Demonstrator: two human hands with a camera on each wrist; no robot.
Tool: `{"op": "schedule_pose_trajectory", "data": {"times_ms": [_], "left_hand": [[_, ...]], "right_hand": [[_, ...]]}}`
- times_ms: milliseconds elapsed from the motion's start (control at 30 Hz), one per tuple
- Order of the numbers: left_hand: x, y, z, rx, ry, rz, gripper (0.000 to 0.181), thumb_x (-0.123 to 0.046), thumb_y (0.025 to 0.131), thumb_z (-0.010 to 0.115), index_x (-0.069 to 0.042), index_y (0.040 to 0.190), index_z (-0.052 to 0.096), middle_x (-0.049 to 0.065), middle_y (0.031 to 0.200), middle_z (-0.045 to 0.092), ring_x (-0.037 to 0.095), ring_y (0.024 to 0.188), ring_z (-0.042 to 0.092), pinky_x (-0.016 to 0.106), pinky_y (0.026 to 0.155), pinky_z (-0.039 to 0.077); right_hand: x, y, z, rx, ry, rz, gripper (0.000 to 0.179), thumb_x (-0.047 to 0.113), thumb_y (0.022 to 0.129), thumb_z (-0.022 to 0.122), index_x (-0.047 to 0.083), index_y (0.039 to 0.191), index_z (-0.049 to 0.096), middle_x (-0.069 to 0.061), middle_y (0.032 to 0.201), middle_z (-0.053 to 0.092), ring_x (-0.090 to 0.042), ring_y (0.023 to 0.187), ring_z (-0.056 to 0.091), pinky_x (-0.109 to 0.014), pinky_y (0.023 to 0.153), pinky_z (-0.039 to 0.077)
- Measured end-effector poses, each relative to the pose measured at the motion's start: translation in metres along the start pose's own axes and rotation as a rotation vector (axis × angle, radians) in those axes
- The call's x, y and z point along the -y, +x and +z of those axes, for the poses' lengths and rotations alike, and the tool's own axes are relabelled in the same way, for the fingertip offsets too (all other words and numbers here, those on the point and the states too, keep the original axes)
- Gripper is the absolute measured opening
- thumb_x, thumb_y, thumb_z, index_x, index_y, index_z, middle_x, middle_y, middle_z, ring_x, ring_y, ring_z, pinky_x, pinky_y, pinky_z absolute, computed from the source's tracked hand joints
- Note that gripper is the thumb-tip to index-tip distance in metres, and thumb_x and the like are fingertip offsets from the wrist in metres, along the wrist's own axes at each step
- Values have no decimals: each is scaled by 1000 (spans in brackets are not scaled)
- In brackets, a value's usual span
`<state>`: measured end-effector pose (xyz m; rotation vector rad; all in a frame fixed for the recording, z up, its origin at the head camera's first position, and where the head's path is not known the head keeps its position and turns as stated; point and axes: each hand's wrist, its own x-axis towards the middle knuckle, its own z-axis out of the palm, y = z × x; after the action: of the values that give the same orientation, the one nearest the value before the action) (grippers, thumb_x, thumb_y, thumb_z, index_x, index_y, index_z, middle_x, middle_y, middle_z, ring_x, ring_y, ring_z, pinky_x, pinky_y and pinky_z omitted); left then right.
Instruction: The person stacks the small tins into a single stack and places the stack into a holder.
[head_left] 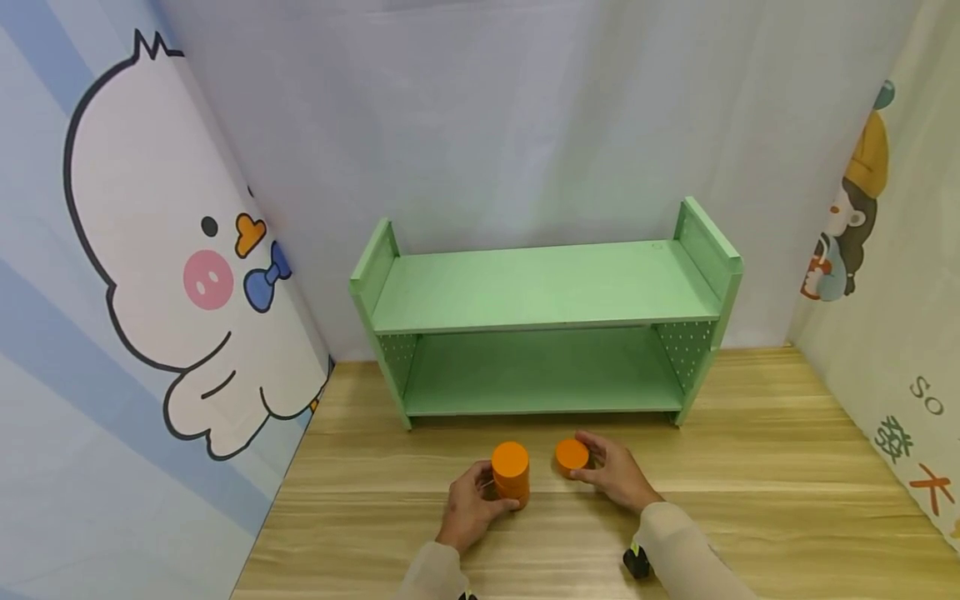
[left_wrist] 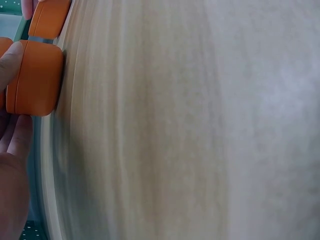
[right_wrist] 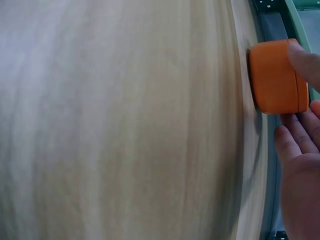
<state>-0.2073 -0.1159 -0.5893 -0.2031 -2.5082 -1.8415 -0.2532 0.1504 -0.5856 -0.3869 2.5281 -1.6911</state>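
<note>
Head view shows the left grip (head_left: 468,507) pinching the stack (head_left: 511,467), the right grip (head_left: 617,475) a case (head_left: 572,455), both seemingly light, stiff, smooth, best held round their sides.

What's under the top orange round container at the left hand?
Another orange round container is directly beneath the upper one; the patch of wood-grain tabletop below them is covered from view.

Open tabletop (head_left: 750,467) on either side, green shelf (head_left: 540,287) ahead.
You can pass left or right of it, or reach in through its open front between the end panels (head_left: 701,262); only a narrow gap separates the orange stack (head_left: 510,462) from the orange disc (head_left: 572,456).
</note>
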Motion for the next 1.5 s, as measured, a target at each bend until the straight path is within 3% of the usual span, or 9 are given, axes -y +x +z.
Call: {"op": "schedule_pose_trajectory", "data": {"times_ms": [367,1500], "left_hand": [[0,-1,2,-8,-1,-19,55,-3,72,89,-3,121,64,14,124,66,33,116,62,39,98,54],[-1,-1,-1,12,-10,0,55,-3,73,88,-3,121,63,14,123,66,33,115,63,37,95,56]], "right_hand": [[1,-1,0,-15,31,39,66,-2,82,80,-14,138,49,-30,141,50,-44,131,49,-49,110,41],[29,0,-11,5,19,-43,65,4,84,80,-10,140,49,-26,139,53,-43,128,52,-46,105,47]]}}
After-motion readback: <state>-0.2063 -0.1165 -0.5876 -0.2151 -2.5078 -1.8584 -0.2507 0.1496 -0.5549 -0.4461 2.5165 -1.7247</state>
